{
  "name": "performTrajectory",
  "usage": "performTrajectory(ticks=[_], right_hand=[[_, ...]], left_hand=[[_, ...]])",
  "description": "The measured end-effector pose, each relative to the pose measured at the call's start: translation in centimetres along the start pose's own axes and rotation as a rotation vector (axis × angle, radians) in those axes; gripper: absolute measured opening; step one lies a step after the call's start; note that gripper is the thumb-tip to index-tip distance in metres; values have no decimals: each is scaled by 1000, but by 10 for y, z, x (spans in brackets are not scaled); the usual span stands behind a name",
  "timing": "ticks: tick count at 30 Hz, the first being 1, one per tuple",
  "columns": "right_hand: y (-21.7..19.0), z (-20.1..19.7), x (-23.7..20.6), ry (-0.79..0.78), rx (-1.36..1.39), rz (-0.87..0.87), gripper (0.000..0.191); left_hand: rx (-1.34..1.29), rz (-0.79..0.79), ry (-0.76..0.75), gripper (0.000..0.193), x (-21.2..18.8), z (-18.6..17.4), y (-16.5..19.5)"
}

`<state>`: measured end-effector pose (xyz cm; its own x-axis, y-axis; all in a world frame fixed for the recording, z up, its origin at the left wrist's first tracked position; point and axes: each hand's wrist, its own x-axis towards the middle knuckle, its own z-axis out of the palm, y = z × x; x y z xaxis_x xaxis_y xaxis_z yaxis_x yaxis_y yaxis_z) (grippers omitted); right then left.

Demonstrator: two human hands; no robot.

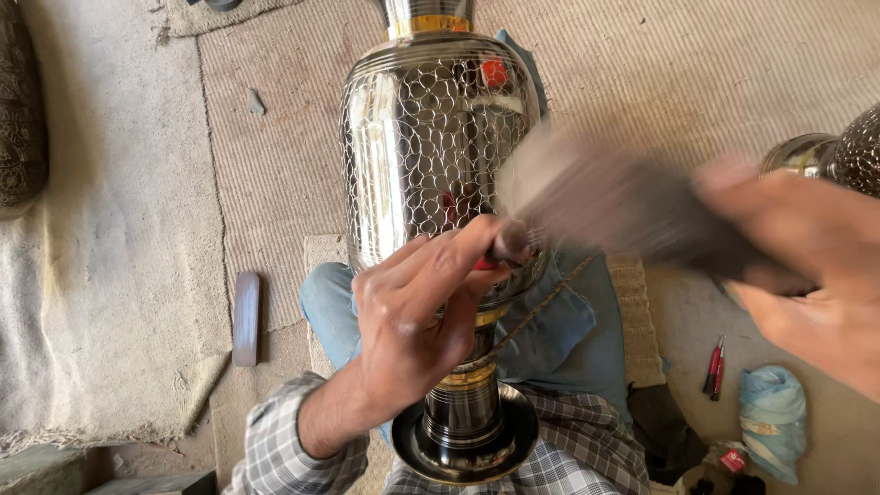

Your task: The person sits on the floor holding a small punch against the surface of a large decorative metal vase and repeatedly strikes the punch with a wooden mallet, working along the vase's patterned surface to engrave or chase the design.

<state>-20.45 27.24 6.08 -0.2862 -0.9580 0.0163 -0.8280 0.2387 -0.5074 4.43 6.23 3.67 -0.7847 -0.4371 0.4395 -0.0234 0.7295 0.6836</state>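
Note:
A large shiny metal vase (422, 137) with a net-like engraved pattern lies lengthwise across my lap, its flared foot (463, 440) toward me. My left hand (412, 312) pinches a small chisel (504, 249) against the vase's belly. My right hand (807, 266) grips a dark mallet (614, 197), blurred with motion, its head just above the chisel's end. A cord (532, 316) runs across the vase's neck near gold bands.
Woven mats (275, 137) cover the floor. A flat metal bar (246, 316) lies at the left. Red-handled tools (714, 367) and a blue cloth bundle (773, 417) sit at the right. Another patterned metal vessel (839, 151) is at the right edge, a dark one (18, 101) at the far left.

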Motion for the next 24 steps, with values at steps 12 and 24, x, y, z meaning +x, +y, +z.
performTrajectory(ticks=[12, 24], right_hand=[[-17, -25, 21, -83, -187, -183, 87], [4, 27, -5, 241, -247, -92, 82]], left_hand=[[-106, -160, 141, 24, -17, 9, 0], [-703, -251, 471, 46, -62, 7, -33]])
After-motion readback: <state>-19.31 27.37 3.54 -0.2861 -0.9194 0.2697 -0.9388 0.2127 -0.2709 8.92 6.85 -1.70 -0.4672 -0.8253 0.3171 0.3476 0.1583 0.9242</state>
